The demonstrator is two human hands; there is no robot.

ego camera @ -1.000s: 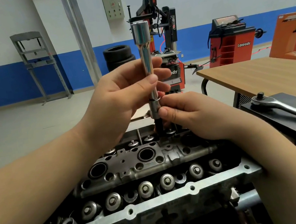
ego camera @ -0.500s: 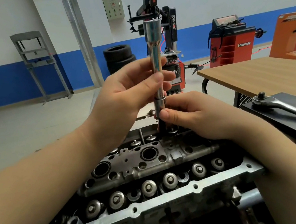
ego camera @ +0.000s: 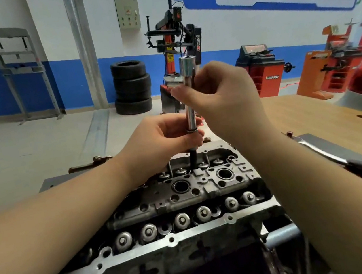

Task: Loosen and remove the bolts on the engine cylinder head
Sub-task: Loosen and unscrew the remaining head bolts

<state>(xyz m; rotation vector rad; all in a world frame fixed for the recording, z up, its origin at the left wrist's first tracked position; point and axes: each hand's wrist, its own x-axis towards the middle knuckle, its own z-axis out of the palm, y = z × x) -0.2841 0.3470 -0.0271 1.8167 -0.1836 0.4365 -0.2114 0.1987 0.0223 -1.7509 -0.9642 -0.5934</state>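
Note:
The engine cylinder head (ego camera: 184,197) lies in front of me, with valve springs in rows and open round bores. A long chrome extension bar (ego camera: 189,112) stands upright over its far side. From the bar a dark shaft (ego camera: 193,160) runs down into the head. My left hand (ego camera: 163,137) grips the bar's lower end at the joint with the dark shaft. Higher up, my right hand (ego camera: 222,93) pinches the bar just below its wide top end (ego camera: 186,69). The bolt head itself is hidden.
A ratchet wrench (ego camera: 333,158) lies on a dark tray at the right, on the wooden table (ego camera: 312,112). Behind the engine stand a stack of tyres (ego camera: 131,88), a tyre changer (ego camera: 175,43) and red workshop machines (ego camera: 261,70). The floor to the left is open.
The hands have swapped places on the bar: the left went from the upper part to the lower joint, the right from the joint to the top. The camera has tilted up and to the left.

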